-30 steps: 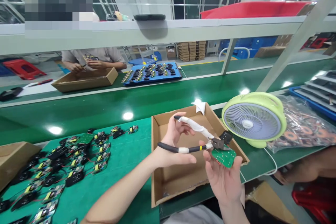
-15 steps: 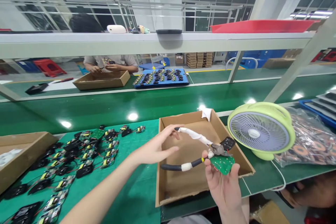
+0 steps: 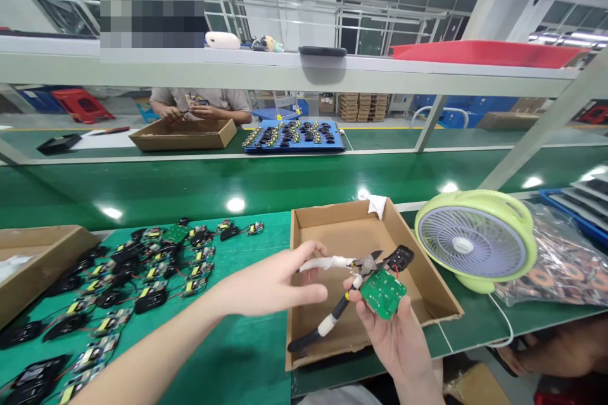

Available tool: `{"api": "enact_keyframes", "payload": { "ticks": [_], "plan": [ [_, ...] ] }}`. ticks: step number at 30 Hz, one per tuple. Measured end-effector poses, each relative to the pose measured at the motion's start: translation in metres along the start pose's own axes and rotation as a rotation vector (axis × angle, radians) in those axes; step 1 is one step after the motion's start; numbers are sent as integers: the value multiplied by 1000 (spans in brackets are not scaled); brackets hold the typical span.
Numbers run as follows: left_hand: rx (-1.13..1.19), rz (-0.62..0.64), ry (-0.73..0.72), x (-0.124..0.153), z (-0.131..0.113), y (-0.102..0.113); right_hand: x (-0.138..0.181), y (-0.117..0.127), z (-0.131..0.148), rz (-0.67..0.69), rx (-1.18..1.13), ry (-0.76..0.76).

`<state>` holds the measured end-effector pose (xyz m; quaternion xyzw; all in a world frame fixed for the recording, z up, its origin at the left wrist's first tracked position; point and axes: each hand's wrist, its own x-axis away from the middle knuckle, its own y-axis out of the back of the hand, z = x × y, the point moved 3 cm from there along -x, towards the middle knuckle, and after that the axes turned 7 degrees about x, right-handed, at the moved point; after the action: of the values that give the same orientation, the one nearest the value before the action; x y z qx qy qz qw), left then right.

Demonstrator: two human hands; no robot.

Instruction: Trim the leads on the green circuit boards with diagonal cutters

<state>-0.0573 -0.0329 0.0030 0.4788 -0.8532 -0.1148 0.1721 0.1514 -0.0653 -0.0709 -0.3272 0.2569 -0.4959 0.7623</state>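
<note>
My left hand [image 3: 280, 281] has its fingers around the white-wrapped upper handle of a pair of cutting pliers [image 3: 367, 266], its thumb held apart. The pliers' handles are spread wide, and the lower one, black with a white band, slants down over the cardboard box [image 3: 342, 228]. Pinched in my right hand [image 3: 394, 342] is a green circuit board [image 3: 384, 294], solder side up. Red wires join it to a black plastic housing [image 3: 399, 258] just beyond. The plier jaws lie against the board's far edge, close to my right fingertips; whether they grip a wire is unclear.
Several circuit boards with black housings [image 3: 152, 297] cover the green mat at left, beside another cardboard box [image 3: 42, 266]. A green fan [image 3: 475, 243] and a bag of coils [image 3: 555, 259] stand right. Across the bench, a person's hands [image 3: 190, 112] work over a box.
The board and pliers have moved left and slightly down. My left fingers have closed further around the upper handle, and the lower handle has swung downward.
</note>
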Motion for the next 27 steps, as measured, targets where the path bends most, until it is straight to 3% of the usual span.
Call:
{"api": "enact_keyframes", "payload": {
  "ticks": [5,9,14,19,27],
  "plan": [
    [-329,-62,10,9,-6,-20,3,0,2,-101,36,-50],
    [-405,-80,-11,7,-3,-31,5,-2,2,-138,95,-52],
    [-498,-150,-94,1,5,-38,6,5,-6,-136,133,5],
    [-586,-297,-227,-6,14,-47,5,17,-11,-127,155,117],
    [-667,-492,-442,-20,30,-67,10,11,-14,-253,129,128]
  ]
}}
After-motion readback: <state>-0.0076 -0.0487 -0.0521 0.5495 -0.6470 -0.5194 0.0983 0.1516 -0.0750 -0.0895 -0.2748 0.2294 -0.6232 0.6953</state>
